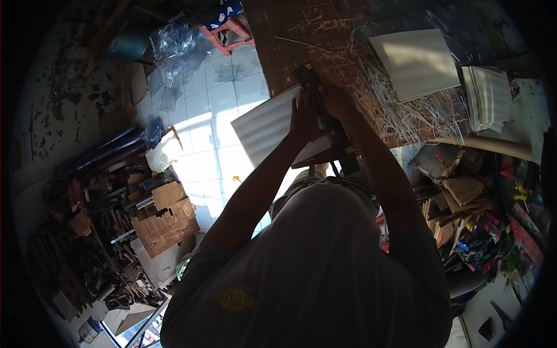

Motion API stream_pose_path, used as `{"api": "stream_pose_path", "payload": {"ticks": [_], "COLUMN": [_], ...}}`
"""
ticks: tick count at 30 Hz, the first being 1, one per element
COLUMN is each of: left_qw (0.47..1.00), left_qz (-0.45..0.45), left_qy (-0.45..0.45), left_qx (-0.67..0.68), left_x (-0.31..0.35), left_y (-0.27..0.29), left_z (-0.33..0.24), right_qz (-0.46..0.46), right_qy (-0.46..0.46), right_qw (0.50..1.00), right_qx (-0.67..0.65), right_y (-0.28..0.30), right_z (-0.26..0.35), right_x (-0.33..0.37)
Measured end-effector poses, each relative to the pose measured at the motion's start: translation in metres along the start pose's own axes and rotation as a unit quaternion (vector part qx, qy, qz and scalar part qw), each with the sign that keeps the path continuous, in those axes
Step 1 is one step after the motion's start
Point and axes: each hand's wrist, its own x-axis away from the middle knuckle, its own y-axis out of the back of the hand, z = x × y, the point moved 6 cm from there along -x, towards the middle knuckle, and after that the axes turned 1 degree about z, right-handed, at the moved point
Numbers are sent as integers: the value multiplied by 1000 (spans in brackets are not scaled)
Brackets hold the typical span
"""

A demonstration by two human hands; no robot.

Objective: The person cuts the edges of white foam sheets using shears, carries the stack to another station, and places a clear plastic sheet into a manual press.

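A white, foam-like sheet lies on the near left corner of the worn brown table, its left part jutting past the edge. My left hand rests flat on it with the fingers stretched out, beside a long dark bar running away from me. On the bar's right side, my right hand is closed with the fingers curled near the bar. Shadow hides what those fingers hold, if anything.
Thin white offcut strips are heaped on the table's right, under another white sheet. More sheets stack farther right. A red stool stands beyond the tiled floor. Scrap boards pile at left, mixed clutter at right.
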Motion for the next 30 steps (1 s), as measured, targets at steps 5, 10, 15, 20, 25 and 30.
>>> {"api": "stream_pose_path", "payload": {"ticks": [5,10,15,20,25,30], "left_qw": [1000,1000,999,997,997,999], "left_qz": [5,13,15,23,27,16], "left_qy": [1,4,4,8,8,-1], "left_qx": [-26,-27,-48,-79,-65,-50], "left_x": [2,0,-1,-2,0,2], "left_y": [-2,-3,-4,-3,-6,-3], "left_z": [1,0,0,-3,0,-4], "right_qz": [13,73,132,133,98,83], "right_qy": [-55,37,-115,-109,-132,-90], "right_qw": [997,997,981,982,982,989], "right_qx": [-43,18,-87,-75,-92,-81], "right_y": [23,12,33,10,33,24], "right_z": [9,-9,-25,-53,-43,-41], "right_x": [17,85,191,246,243,241]}}
